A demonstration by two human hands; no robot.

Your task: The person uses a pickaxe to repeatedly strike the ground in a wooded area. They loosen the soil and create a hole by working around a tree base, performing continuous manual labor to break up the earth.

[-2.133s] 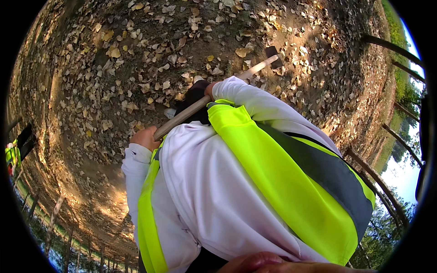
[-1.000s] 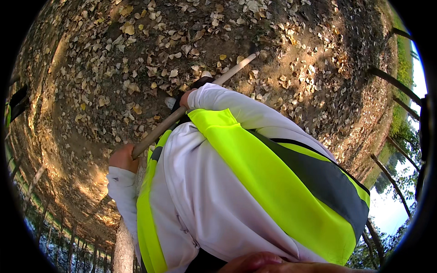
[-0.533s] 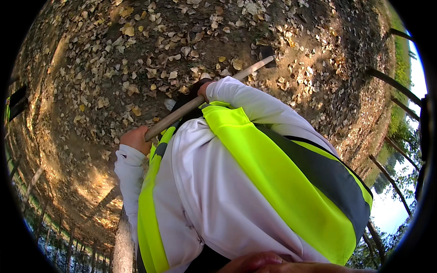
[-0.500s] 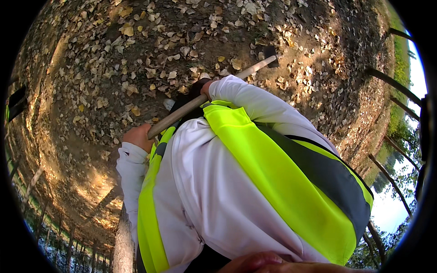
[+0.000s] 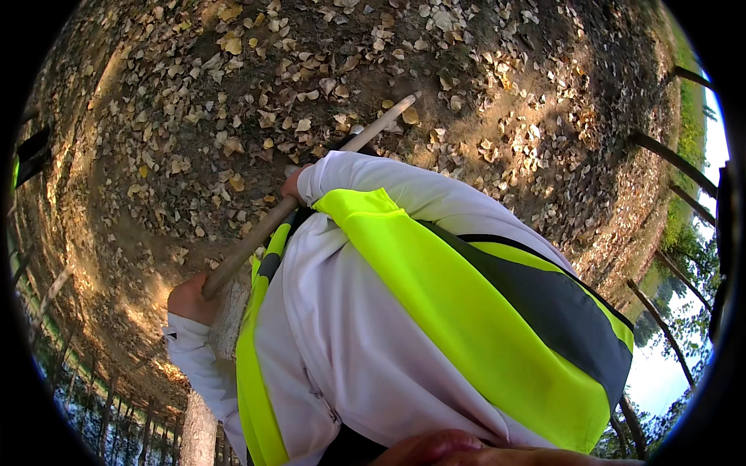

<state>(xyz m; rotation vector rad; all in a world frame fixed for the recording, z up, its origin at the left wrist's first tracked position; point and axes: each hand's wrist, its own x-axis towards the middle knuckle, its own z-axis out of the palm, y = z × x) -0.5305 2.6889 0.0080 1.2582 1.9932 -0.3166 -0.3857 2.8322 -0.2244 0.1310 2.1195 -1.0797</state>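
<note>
A long wooden-handled hoe (image 5: pixel 252 242) lies slantwise across the front of my body, its far end pointing up and right over the leaf-covered ground. My left hand (image 5: pixel 192 300) is closed round the near end of the handle, low at the left. Farther up, my right hand (image 5: pixel 292 185) grips the middle of the handle, partly covered by its white sleeve. The dark blade does not show clearly now.
Dry leaves (image 5: pixel 225 144) cover brown soil all around. A pale tree trunk (image 5: pixel 199 431) stands close behind my left side. Thin trunks (image 5: pixel 674 159) rise along the right, with more at lower left. A dark object (image 5: pixel 33 155) is at the left rim.
Both hands and the hoe have moved left and toward me. The dark blade, seen beside the handle's far end before, is no longer plain to see.
</note>
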